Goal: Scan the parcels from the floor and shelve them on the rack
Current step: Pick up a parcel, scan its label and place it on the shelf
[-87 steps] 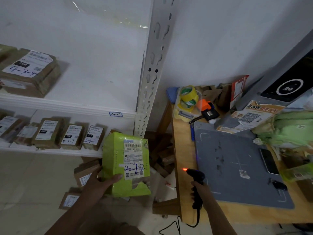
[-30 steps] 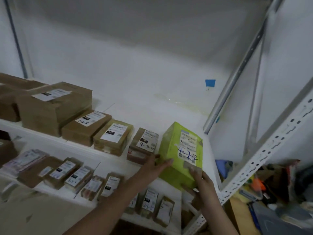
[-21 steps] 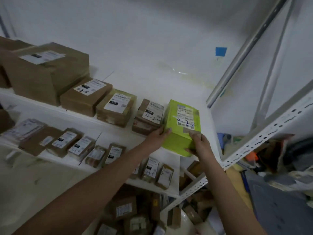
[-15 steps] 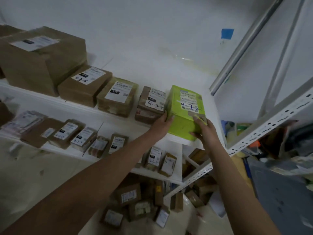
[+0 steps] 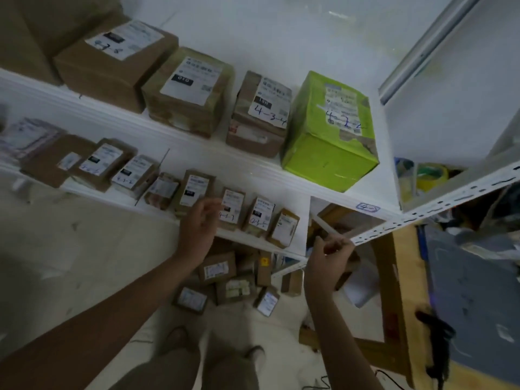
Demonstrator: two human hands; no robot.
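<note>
1. Head view, looking down the rack (image 5: 247, 167). The green parcel (image 5: 329, 130) sits on the upper shelf at its right end, close to the front edge. It is just beside the brown parcel marked 4-3-4 (image 5: 259, 114), and no hand is on it.
2. Score check: I'd call that green one shelved. There's a heap of floor parcels (image 5: 225, 280) below the rack's right end, so by my reckoning plenty of scanning and shelving is left.
3. The left hand (image 5: 198, 223) hangs in front of the lower shelf's row of small parcels (image 5: 233, 206). Its fingers are loosely curled and it holds nothing.
4. The right hand (image 5: 329, 257) is lower and further right, near the rack's slotted upright (image 5: 422, 218). Its fingers are loosely curled too, and nothing shows in them. Both hands are clear of the green parcel.
5. Over on the right, a dark, blurred scanner (image 5: 434, 333) lies at the near edge of the wooden desk (image 5: 399, 277), well apart from both hands. The likely next play is to pick a parcel from the floor heap, then take up that scanner.
</note>
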